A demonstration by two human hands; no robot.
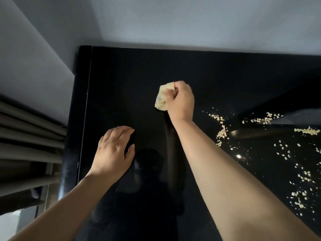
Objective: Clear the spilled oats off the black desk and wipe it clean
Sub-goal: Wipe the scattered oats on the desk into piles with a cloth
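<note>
Two bare forearms reach in from the near edge over the glossy black tabletop (pixel 121 75). The left hand (pixel 113 153) rests flat on the tabletop with its fingers straight and together, holding nothing. To the right, from the near right edge up toward the middle, lie the spilled oats (pixel 221 131): pale flat flakes, loose specks close by and denser little heaps and a thin streak farther off. Beyond the left hand, the right hand (pixel 180 101) has its grip closed round a crumpled pale yellow wad (pixel 160 98), cloth or sponge, I cannot tell which, pressed to the tabletop. The oats lie to the right of that grip and mostly nearer the camera, apart from the wad. The right hand is much the closer of the two, so a sweep would likely run rightward. A curtain (pixel 26 136) hangs left, and a grey wall (pixel 191 23) stands behind.
</note>
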